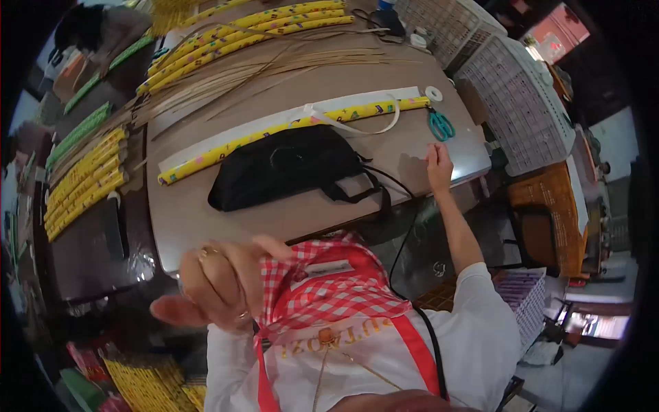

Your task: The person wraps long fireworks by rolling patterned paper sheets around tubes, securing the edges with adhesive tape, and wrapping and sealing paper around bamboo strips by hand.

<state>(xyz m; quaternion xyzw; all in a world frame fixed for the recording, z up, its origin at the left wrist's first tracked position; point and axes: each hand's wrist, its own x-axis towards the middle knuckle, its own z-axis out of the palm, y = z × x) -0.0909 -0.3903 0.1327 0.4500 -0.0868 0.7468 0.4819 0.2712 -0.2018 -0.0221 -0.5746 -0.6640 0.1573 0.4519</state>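
My left hand [218,283] is raised close to the camera, over the table's front edge, fingers bent but apart; it wears rings and nothing shows in it. At the table's right side is my right hand [438,165], fingers closed; whatever they may hold is hidden. Just beyond it lie teal-handled scissors [441,126]. A black bag [285,167] with a strap rests across the middle of the table. Behind the bag lies a yellow patterned roll [226,148] on a white strip, with a cream ribbon [364,129] looped over it.
Long thin strips [274,69] and more yellow rolls [261,31] cover the table's far part. A ribbon spool [433,93] sits by the right edge. White plastic baskets [518,103] stand at the right. Another person [103,34] is at the far left. A black cord hangs over the front edge.
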